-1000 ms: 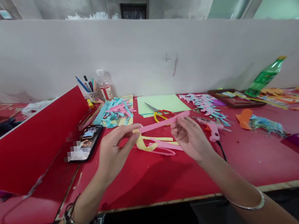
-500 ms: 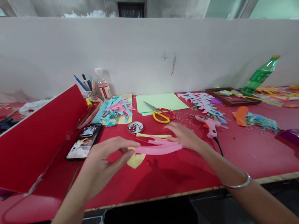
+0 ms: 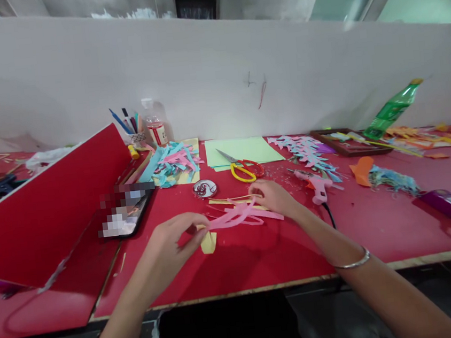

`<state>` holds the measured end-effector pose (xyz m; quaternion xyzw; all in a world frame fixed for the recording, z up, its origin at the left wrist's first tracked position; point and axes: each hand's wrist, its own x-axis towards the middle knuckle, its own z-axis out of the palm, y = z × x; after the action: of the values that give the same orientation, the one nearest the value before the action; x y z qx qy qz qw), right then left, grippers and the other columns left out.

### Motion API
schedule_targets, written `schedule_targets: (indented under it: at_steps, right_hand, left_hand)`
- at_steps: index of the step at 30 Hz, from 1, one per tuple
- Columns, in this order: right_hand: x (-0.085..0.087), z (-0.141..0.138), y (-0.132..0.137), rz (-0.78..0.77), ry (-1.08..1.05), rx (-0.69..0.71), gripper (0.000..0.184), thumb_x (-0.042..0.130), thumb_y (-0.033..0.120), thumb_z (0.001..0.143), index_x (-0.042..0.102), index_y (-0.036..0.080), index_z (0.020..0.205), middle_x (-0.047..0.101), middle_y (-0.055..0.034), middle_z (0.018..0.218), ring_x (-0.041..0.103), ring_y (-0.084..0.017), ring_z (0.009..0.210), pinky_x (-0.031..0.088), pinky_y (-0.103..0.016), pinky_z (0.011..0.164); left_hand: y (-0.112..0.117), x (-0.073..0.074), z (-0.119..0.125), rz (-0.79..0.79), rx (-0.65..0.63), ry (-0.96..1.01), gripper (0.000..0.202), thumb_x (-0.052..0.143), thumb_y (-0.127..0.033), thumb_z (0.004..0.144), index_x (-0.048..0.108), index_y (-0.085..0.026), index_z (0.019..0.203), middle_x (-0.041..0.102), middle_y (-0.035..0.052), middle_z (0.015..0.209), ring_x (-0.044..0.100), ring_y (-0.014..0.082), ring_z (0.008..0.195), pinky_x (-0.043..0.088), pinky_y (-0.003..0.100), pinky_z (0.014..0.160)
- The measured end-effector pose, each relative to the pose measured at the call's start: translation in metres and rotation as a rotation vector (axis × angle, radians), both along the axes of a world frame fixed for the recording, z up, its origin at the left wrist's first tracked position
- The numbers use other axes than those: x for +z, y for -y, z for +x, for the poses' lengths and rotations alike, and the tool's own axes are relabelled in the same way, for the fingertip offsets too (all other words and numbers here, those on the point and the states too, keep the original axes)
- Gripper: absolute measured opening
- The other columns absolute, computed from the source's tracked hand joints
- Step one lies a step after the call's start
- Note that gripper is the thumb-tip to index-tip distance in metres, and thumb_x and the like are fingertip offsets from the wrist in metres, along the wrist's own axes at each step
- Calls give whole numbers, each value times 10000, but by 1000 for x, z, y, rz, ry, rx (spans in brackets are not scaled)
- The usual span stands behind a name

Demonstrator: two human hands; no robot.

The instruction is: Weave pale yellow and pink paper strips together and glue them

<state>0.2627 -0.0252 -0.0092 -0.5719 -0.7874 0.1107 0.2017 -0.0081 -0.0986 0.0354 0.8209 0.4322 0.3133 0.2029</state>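
Observation:
My left hand (image 3: 176,239) pinches one end of a pink paper strip (image 3: 230,218) just above the red table (image 3: 259,257), with a small yellow paper piece (image 3: 209,241) hanging under the fingers. My right hand (image 3: 271,196) rests farther back on the table, fingers curled down onto thin yellow and pink strips (image 3: 232,199) lying there. More loose pink strips (image 3: 268,215) lie between the two hands.
Red-and-yellow scissors (image 3: 244,171) lie on a green sheet (image 3: 242,151). A pink glue gun (image 3: 316,186) sits right of my right hand. A phone (image 3: 127,214), a red board (image 3: 48,209), a pen cup (image 3: 136,138), paper scraps (image 3: 174,163) and a green bottle (image 3: 392,111) surround the spot.
Both hands held the pink strip up between them; the right hand let go and went down to the strips on the table, while the left lowered its end.

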Motion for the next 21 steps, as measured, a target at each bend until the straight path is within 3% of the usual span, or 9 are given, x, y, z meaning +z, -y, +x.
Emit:
schedule_targets:
  at_steps: [5,9,14,21]
  right_hand:
    - [17,4,2,2,-165,-79,106,534,258,718,574,162,698,556,4,638,481,-119,588,340,-228,551]
    - [25,8,2,-202,-595,-117,239,606,393,673,570,160,634,435,62,502,361,-68,464,256,-211,459]
    - [32,4,4,-426,-1049,-103,285,687,417,594,590,149,611,544,39,585,388,-36,456,272,-183,425]
    - [45,-8,13,-426,-1161,-11,218,678,373,643,626,161,641,586,26,611,466,-35,486,376,-169,475]
  left_hand:
    - [-2,-2,1,-3,2,-34,170,449,-295,822,580,-191,785,638,13,776,579,142,698,443,209,656]
    - [-4,-5,1,-10,-29,-73,176,427,-277,837,581,-196,810,640,29,832,593,154,741,446,219,685]
    - [-6,-10,3,-34,-36,-107,165,427,-244,842,579,-216,896,641,29,909,599,153,798,441,217,701]
    - [-7,-8,7,-4,-31,-171,167,408,-234,849,564,-215,907,636,36,927,600,166,805,441,228,695]
